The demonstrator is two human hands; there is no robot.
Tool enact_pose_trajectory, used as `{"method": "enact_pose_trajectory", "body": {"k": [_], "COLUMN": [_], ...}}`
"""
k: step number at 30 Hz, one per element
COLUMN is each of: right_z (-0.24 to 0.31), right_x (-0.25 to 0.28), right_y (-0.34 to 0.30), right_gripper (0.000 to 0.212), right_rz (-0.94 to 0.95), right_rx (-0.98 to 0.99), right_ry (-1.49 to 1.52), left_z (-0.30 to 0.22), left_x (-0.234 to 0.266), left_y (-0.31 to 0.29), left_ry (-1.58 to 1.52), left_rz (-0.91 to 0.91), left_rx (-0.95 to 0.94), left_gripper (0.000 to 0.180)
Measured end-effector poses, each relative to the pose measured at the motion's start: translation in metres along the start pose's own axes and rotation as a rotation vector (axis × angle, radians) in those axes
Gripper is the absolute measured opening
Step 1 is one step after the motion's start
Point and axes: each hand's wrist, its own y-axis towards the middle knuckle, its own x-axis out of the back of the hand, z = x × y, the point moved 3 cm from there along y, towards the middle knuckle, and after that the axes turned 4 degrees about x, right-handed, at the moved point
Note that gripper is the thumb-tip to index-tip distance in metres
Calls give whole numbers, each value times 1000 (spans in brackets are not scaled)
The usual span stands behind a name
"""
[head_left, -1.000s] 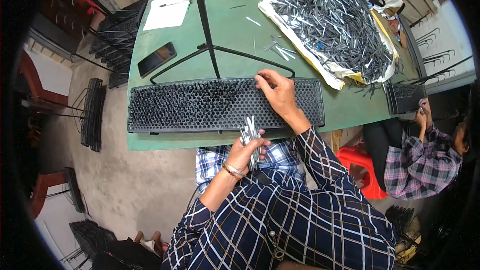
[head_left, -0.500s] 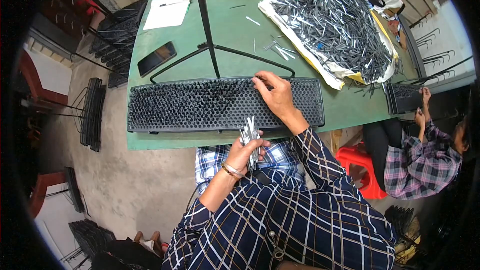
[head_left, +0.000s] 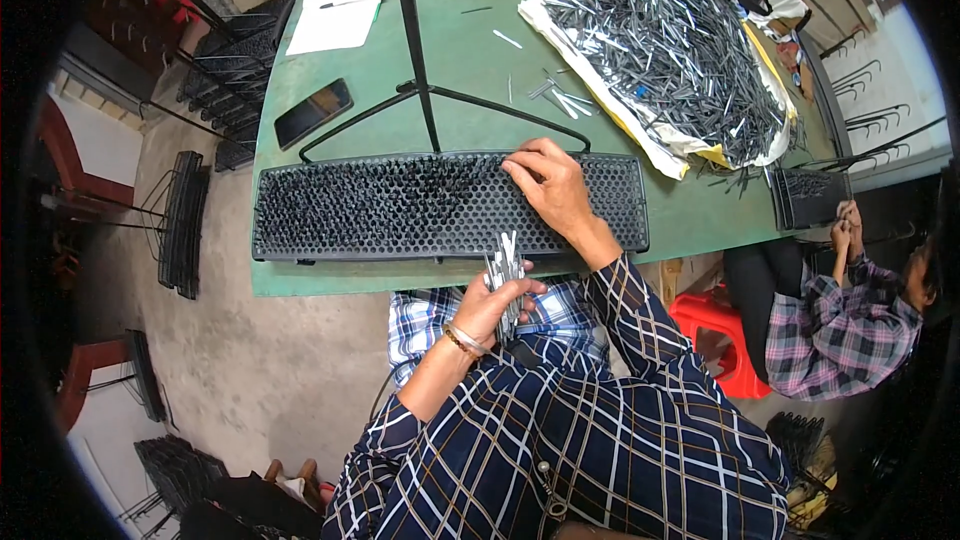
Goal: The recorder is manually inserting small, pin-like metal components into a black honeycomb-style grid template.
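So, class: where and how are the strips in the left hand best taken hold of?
Probably pinch the strips by their far ends, coming from the tray side: those ends stick out past the left hand, whose thumb crosses the strips.

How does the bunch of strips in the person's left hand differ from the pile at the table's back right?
The bunch fits in the left hand, while the pile is far larger. The bunch's strips mostly point one way; the pile's lie in many directions. The bunch is held up, whereas the pile rests on a white-and-yellow sheet. Both consist of thin, dark and silvery strips.
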Motion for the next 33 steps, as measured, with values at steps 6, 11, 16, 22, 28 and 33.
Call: {"method": "enact_pose_trajectory", "body": {"k": [6,11,16,22,28,33], "right_z": [5,7,26,16,-4,-14], "right_x": [9,11,14,22,23,18], "right_y": [-3,-30,-36,-28,-9,-8], "right_gripper": [17,27,21,18,18,16], "right_rz": [-87,385,461,209,-153,-202], "right_rx": [-81,-574,-752,-730,-405,-319], "right_ry": [32,518,810,691,271,145], "left_z": [-5,-13,-13,-4,0,3], "left_x": [-1,-4,-5,3,2,8], "left_y": [-2,-6,-5,1,3,4], "left_ry": [-1,-50,-1,13,-18,-39], "left_rz": [13,36,39,0,-13,-20], "left_rx": [-43,-88,-109,-76,-25,-19], "left_gripper": [33,31,32,31,30,29]}}
